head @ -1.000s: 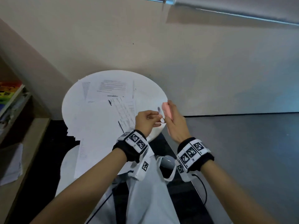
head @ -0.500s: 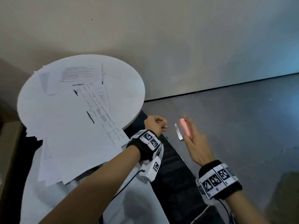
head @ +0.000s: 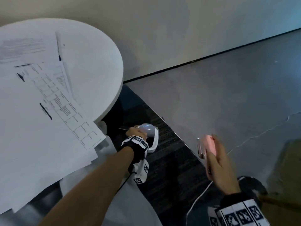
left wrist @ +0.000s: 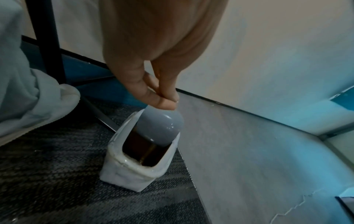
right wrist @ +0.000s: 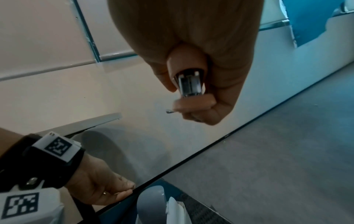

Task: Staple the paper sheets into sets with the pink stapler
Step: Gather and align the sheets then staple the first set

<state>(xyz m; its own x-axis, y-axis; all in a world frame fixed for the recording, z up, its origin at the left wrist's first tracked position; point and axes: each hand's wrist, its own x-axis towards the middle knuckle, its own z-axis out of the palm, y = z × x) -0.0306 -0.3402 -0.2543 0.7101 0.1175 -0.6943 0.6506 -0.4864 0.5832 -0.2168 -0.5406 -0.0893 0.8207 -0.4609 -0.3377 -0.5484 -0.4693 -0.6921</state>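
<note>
Since the earlier frames, the left hand (head: 136,133) has been carried away from the pink stapler (head: 207,146) and lowered off the bench (head: 104,66) toward the floor, and the right hand (head: 219,162) has been drawn out to the right with the stapler.

The left hand's thumb and fingertips (left wrist: 164,101) are pressed together in a pinch just above the grey swing lid (left wrist: 160,128) of a small white-lined bin (left wrist: 132,168); something tiny may be held there, but it cannot be made out. The bin is set on dark carpet (left wrist: 47,174), beside the bench's black leg (left wrist: 47,40).

The stapler is gripped in the right hand and held in the air over the grey floor (head: 211,95), its metal magazine (right wrist: 190,83) swung apart from the pink base, so that it appears opened. It is well apart from the paper sheets (head: 40,111), which are left fanned loosely across the round white bench, some overhanging its near edge.

The step in hand is judged to be a clearing of the stapler, with waste being dropped into the bin, rather than stapling itself. For the next move, the pinch would need to be released over the lid, the stapler closed, and both hands brought back to the sheets so that a set can be squared and a corner fed into the stapler's mouth.
</note>
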